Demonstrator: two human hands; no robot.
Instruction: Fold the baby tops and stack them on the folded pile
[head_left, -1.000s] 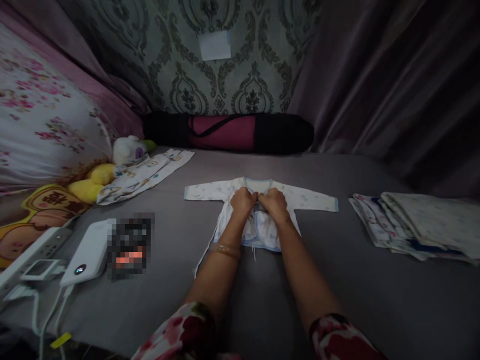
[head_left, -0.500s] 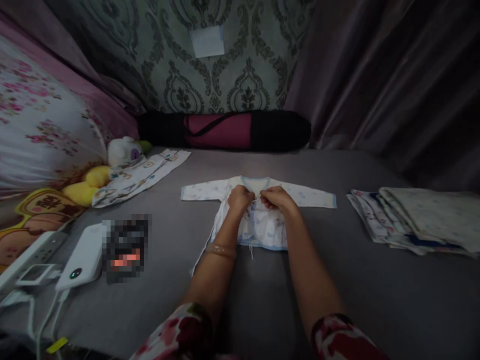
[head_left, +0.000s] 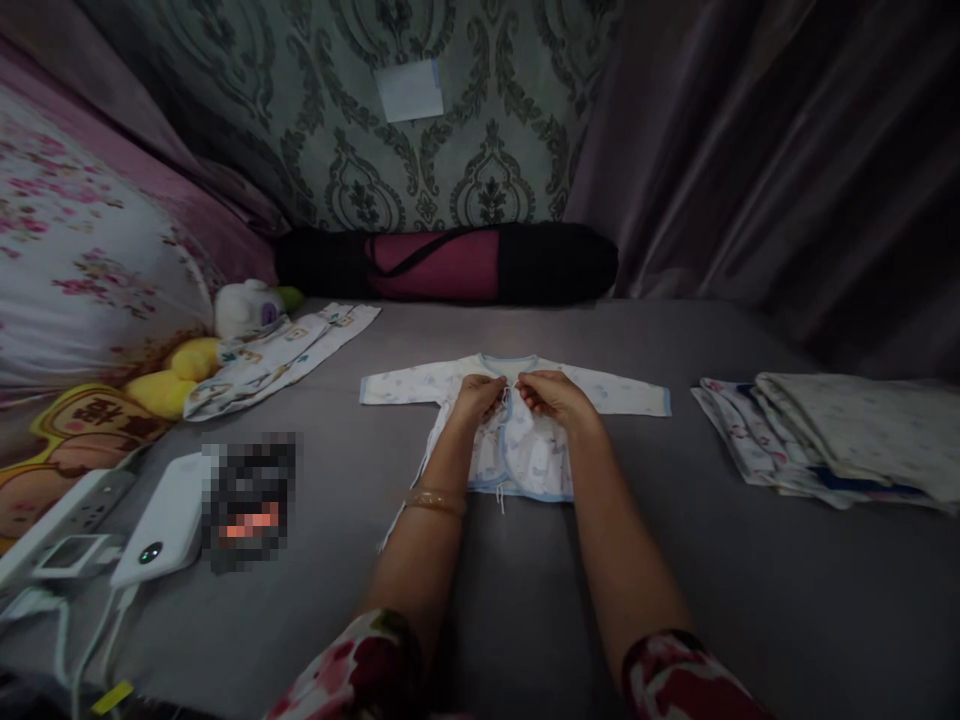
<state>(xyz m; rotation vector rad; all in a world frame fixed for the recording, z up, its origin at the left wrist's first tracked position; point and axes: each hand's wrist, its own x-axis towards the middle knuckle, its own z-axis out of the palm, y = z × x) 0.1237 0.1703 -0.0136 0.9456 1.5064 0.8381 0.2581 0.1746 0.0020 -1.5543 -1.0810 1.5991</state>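
A small white baby shirt (head_left: 536, 455) with pale blue trim lies spread on the grey sheet, its sleeves stretched out to both sides. Thin white tie strings (head_left: 507, 394) meet at the front just below the neckline. My left hand (head_left: 480, 396) pinches one string on the left of the opening. On the other side, my right hand (head_left: 553, 394) pinches another, its fingertips close to those of the left. Another pair of strings (head_left: 501, 496) hangs at the bottom hem. A longer white string (head_left: 431, 445) trails from the shirt's left side, partly behind my left forearm.
Folded cloths (head_left: 847, 430) are stacked at the right. On the left are patterned baby trousers (head_left: 281, 360), a yellow plush toy (head_left: 161, 388), a white power bank (head_left: 161, 525) and a power strip (head_left: 67, 515). A long black and maroon bag (head_left: 442, 264) lies along the wall.
The fingers of both hands have shifted slightly at the neckline strings, and the right fingers are a little more extended. The shirt stays in place; the view has tilted slightly.
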